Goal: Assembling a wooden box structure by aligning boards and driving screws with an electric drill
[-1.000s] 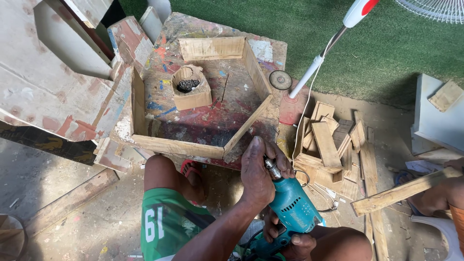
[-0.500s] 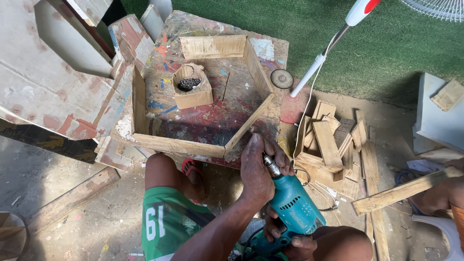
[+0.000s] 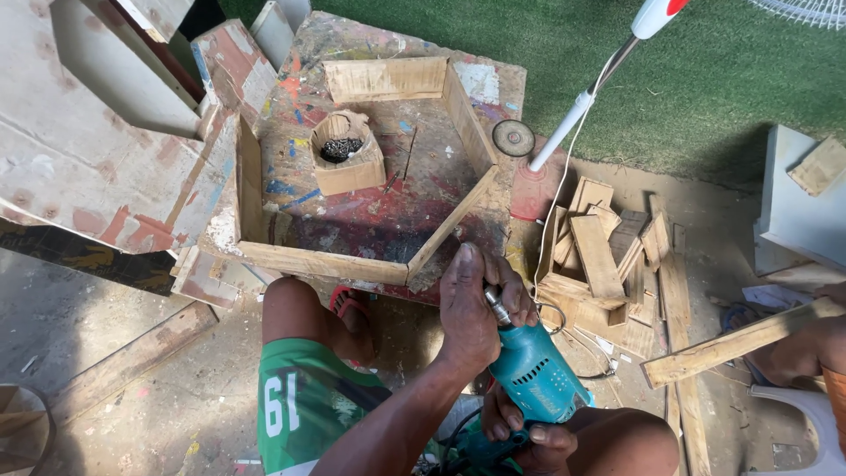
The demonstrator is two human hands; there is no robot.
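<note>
The paint-spattered bench [image 3: 370,220] fills mid-frame, a wooden frame [image 3: 326,262] on it. Lower centre, the teal drill [image 3: 536,375] has barely shifted (work continues at the chuck). The left hand [image 3: 471,308] wraps its fingers round the chuck; the right hand [image 3: 520,432] grips the handle.

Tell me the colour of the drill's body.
Teal, with black vents, on the electric drill; head view.

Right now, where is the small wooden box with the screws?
In the head view, the small wooden box sits on the paint-stained board, inside the hexagonal wooden frame, near its upper left, far from both hands.
</note>
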